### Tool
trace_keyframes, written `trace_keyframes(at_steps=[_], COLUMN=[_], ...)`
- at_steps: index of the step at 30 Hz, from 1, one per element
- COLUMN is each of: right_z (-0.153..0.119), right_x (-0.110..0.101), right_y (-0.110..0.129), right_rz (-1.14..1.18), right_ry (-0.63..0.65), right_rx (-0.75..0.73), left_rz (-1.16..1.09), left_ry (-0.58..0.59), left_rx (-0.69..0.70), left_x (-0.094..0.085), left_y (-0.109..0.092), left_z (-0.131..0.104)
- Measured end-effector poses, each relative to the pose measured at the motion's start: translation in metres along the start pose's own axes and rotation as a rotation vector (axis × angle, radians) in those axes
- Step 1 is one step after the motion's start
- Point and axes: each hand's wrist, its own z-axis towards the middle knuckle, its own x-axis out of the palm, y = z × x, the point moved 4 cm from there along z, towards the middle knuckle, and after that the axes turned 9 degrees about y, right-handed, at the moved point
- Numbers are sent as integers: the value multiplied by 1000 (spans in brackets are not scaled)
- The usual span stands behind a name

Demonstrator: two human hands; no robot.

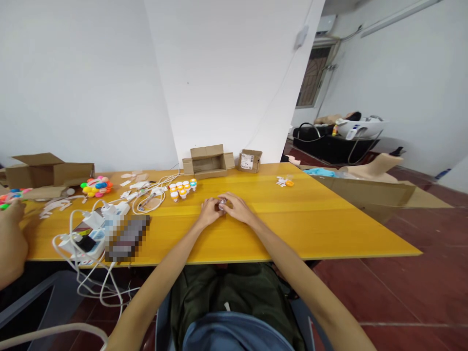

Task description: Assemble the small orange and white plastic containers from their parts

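Observation:
Above the middle of the yellow table [310, 219], my left hand [209, 211] and my right hand [237, 208] meet around a small clear, shiny object [222, 204]. Fingers of both hands are curled in on it, and they cover most of it, so its kind cannot be made out. To the left of my hands stands a cluster of small white pieces with orange rings [182, 188]; a piece with a blue ring [193, 184] is at its right end. Farther right lie a few small white and orange parts [284, 182].
An open cardboard box [208, 163] and a smaller box [249, 161] stand against the wall. At left are a power strip [119, 214] with white cables, a pixelated dark object [127, 238], a colourful ball cluster [96, 186] and another person's hand [10, 219].

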Motion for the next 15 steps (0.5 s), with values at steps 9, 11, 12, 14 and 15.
trace_keyframes(at_steps=[9,11,12,14,15], right_z=[0,0,0,0,0], right_x=[1,3,3,3,3], right_y=[-2,-3,-3,-4,-3], right_rz=[-2,-2,-2,-1,-1], right_ry=[0,-2,-2,0,1], right_rx=[5,-6,-9,-5,-1], left_rz=[-1,-5,-7,-5,0], left_ry=[-8,-5,-4,-2,-4], left_rx=[6,8,11,15,15], left_x=[1,1,2,2,2], left_y=[2,3,3,4,3], left_z=[0,0,1,1,1])
